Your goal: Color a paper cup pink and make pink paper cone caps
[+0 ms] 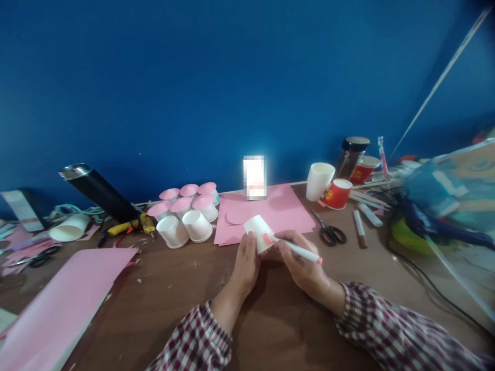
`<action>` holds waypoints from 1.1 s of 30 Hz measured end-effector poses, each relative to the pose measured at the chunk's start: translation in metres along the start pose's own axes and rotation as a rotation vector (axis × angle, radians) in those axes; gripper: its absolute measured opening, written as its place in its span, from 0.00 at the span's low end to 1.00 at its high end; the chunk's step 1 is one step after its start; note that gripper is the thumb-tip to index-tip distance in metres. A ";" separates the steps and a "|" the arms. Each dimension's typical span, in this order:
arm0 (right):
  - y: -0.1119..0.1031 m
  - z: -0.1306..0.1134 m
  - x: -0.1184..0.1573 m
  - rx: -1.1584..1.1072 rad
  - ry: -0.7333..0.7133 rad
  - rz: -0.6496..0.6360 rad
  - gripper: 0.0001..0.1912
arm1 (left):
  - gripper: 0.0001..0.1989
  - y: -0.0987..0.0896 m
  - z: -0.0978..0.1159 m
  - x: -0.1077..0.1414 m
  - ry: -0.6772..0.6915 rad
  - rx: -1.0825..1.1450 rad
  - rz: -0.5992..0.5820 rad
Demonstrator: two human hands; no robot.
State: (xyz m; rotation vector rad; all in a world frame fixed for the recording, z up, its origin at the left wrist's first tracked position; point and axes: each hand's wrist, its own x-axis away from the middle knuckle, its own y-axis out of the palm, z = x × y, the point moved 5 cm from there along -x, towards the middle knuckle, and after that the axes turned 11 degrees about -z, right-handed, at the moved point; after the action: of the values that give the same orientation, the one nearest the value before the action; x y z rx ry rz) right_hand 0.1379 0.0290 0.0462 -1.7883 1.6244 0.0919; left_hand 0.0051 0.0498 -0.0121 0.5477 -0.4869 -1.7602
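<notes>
A small white paper cup [257,226] is tilted in my left hand [247,259], whose fingers are closed round its lower left side. A white marker with an orange end [303,251] is gripped in my right hand [305,265]. The marker's tip is at the cup's side, beside an orange-pink mark. Behind the cup lie pink paper sheets [286,208] with a pink paper disc [235,216] on top. Left of the sheets stand several white cups, some topped with pink discs [205,201], and two at the front without discs [197,226].
Black scissors [332,235], markers [359,226], a red cup [339,194] and a tall white cup [319,181] are on the right. A black flask [102,193], yellow glue gun [126,227] and large pink sheet [69,304] lie left. A blue wall [232,93] stands behind.
</notes>
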 end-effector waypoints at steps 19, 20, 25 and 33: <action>0.004 0.011 0.003 -0.125 0.042 -0.014 0.05 | 0.15 -0.001 0.003 0.001 -0.012 -0.074 0.043; 0.004 0.011 0.003 -0.127 0.045 -0.013 0.05 | 0.15 0.000 0.004 0.001 -0.011 -0.071 0.040; 0.004 0.008 0.003 -0.110 0.027 -0.041 0.05 | 0.14 0.001 0.005 0.001 -0.024 -0.066 0.054; 0.003 0.010 0.002 -0.092 0.045 0.001 0.06 | 0.18 0.002 0.005 0.001 -0.043 -0.070 0.054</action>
State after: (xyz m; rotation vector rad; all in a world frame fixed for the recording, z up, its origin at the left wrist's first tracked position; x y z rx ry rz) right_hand 0.1398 0.0330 0.0361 -1.8711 1.6770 0.1291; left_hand 0.0031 0.0486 -0.0068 0.4443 -0.4647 -1.7338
